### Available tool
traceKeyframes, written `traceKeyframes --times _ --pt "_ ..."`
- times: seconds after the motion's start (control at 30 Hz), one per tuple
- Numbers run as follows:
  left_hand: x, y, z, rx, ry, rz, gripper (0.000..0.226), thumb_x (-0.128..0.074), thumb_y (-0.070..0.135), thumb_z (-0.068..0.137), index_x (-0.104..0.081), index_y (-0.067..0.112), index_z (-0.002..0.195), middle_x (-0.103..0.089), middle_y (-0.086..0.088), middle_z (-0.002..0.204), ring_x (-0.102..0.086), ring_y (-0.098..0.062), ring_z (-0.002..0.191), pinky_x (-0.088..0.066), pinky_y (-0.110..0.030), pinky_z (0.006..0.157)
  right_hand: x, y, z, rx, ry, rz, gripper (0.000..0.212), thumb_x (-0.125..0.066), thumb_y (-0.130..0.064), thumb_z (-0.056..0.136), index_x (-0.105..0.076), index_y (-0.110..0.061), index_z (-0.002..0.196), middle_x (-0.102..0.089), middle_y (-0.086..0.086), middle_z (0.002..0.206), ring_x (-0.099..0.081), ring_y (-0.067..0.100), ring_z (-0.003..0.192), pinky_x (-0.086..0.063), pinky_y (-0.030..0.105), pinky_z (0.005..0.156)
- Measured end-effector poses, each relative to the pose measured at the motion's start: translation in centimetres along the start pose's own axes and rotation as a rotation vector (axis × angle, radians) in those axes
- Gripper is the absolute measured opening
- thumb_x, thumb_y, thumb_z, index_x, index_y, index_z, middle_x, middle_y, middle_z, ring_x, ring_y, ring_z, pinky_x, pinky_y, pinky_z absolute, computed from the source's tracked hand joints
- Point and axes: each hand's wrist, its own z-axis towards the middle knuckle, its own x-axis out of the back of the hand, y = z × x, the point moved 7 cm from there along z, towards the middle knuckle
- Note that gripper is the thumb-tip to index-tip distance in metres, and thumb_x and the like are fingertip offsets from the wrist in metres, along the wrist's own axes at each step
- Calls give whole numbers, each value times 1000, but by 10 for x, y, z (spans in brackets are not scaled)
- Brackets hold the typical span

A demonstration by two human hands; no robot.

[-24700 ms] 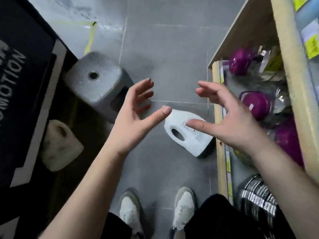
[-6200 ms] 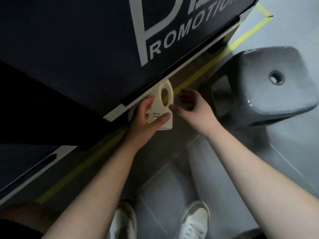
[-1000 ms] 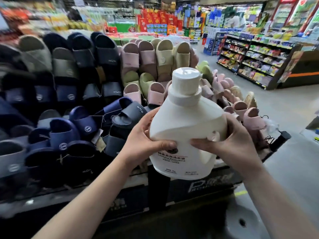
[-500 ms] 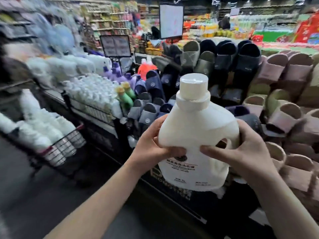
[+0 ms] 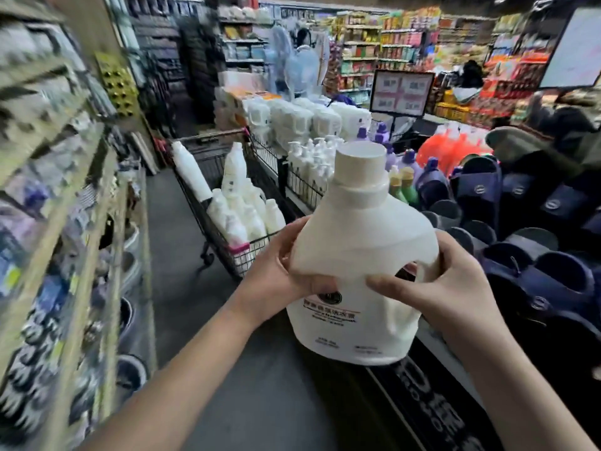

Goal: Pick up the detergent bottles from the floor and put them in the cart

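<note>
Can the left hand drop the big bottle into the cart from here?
Probably not yet. The left hand and right hand both grip the bottle, and the cart stands farther up the aisle. The floor between looks free, so stepping closer should do.

Matt white plastic bottle (image 5: 359,262), wire cart (image 5: 208,203)

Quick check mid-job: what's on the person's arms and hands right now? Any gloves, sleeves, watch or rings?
Nothing worn that shows. The left hand and right hand are bare, with no gloves, and no ring shows on the fingers in view. Both forearms are bare down to the edge of the picture, with no sleeve, watch or wristband in view.
</note>
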Motion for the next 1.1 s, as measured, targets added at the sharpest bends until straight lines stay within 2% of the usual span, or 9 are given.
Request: traceKeyframes --times 0.13,0.27,0.37,0.47,0.57,0.7,0.9,1.03,1.1 --pt "86 -17 38 -2 65 15 87 -100 28 48 -67 53 125 -75 -3 129 -69 -26 124 -55 -51 108 -83 0 57 13 -44 12 73 -98 -26 49 -70 -25 116 -80 -13 100 -75 1 94 -58 20 77" --pt "175 -33 86 6 87 32 90 -101 31 47 -66 49 128 -74 -4 129 -69 -27 124 -54 -54 108 -169 -1 118 25 -69 17 77 -105 -26 48 -70 -23 116 -81 -6 105 -77 11 99 -60 37 86" --pt "231 -39 120 -1 80 60 98 -105 45 42 -65 46 132 -74 0 127 -69 -26 123 -56 -53 106 -220 -8 154 41 -75 28 79 -107 -26 46 -70 -23 117 -81 -10 103 -77 6 96 -59 23 78" --pt "274 -41 150 -13 72 105 93 -102 38 45 -65 52 129 -74 1 125 -70 -20 120 -58 -45 104 -262 -19 188 59 -74 36 77 -101 -27 43 -70 -24 113 -79 -20 97 -74 -4 87 -54 11 71" --pt "315 -47 181 -6 95 110 85 -99 36 46 -66 59 121 -75 7 123 -71 -14 116 -58 -37 99 -301 -24 228 72 -95 34 74 -97 -30 44 -70 -26 113 -80 -18 98 -75 -3 88 -55 12 72" --pt "363 -54 220 -15 136 154 82 -98 37 49 -66 61 121 -74 11 124 -67 -16 124 -54 -48 109 -349 -20 280 76 -132 42 75 -100 -24 49 -71 -23 118 -81 -12 104 -77 5 96 -59 19 75" --pt "437 -94 300 21 172 196 91 -100 38 52 -63 46 135 -71 9 131 -65 -18 129 -53 -53 110 -422 3 370 71 -161 46 68 -103 -23 50 -72 -26 111 -81 -11 102 -77 7 93 -61 26 76" --pt "476 -124 371 45 132 213 97 -102 38 51 -61 42 138 -70 8 135 -64 -18 131 -53 -50 110 -457 27 438 57 -122 43 67 -104 -19 51 -71 -30 108 -79 -14 100 -74 2 88 -57 23 73" --pt "493 -140 410 76 110 212 94 -104 33 51 -63 41 136 -71 7 132 -66 -17 128 -55 -41 106 -472 39 476 39 -111 31 64 -102 -15 54 -70 -33 106 -79 -19 97 -72 -3 87 -55 13 70"
